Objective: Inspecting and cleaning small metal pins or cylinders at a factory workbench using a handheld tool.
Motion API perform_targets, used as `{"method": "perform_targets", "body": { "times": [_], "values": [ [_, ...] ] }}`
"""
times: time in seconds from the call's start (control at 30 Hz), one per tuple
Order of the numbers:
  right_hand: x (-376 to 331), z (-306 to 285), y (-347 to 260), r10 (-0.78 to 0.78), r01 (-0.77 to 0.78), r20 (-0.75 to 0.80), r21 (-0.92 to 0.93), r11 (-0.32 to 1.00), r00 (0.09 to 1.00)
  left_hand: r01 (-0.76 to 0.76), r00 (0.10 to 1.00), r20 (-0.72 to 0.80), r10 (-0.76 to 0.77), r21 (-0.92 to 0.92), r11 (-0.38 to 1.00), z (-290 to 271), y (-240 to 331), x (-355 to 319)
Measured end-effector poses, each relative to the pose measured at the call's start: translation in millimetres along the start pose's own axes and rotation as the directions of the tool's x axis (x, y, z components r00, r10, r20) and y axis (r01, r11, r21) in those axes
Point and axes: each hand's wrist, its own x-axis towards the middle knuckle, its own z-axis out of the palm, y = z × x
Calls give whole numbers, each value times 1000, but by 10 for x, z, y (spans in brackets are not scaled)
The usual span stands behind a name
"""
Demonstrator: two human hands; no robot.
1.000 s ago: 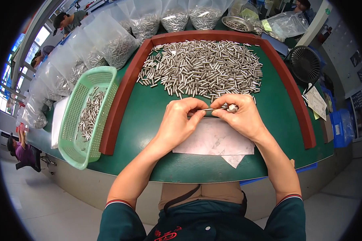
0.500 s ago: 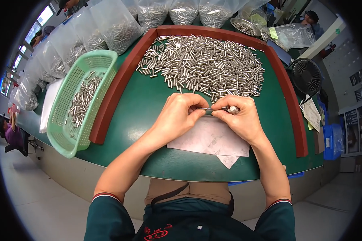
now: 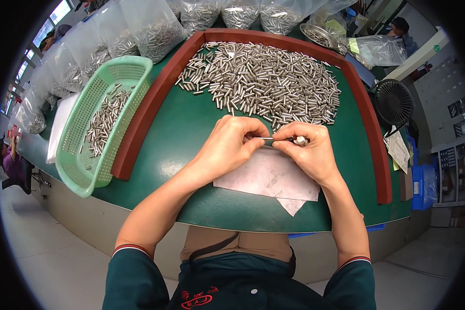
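Note:
Over the near part of the green table, my left hand (image 3: 228,143) pinches a short silver metal pin (image 3: 266,138) between thumb and fingers. Opposite it, my right hand (image 3: 311,151) grips a slim dark tool whose whitish, lumpy end (image 3: 300,141) sticks out on the right. Pin and tool are in line, and their meeting point is partly hidden by my fingertips. Beneath both hands lies a smudged pinkish-white cloth (image 3: 266,178). Just beyond them spreads a large heap of similar metal pins (image 3: 268,85).
A dark red raised border (image 3: 152,111) frames the heap on three sides. To its left stands a green plastic basket (image 3: 70,155) holding more pins. Clear bags of pins (image 3: 155,39) line the back; a metal bowl (image 3: 319,35) and black fan (image 3: 393,101) are at right.
The head view has shifted and tilted slightly. Both hands keep the same hold, with the silver pin and the tool nearly unmoved between them.

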Motion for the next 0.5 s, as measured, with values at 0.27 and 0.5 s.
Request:
{"method": "perform_targets", "body": {
  "times": [0.27,0.5],
  "values": [
    [-6,17,21,-12,12,-16,16,1000,1000,15,1000,5,-15,11,1000,-6,28,-7],
    [-3,24,24,-25,25,-14,7,1000,1000,6,1000,2,-6,7,1000,-4,20,-4]
  ]
}}
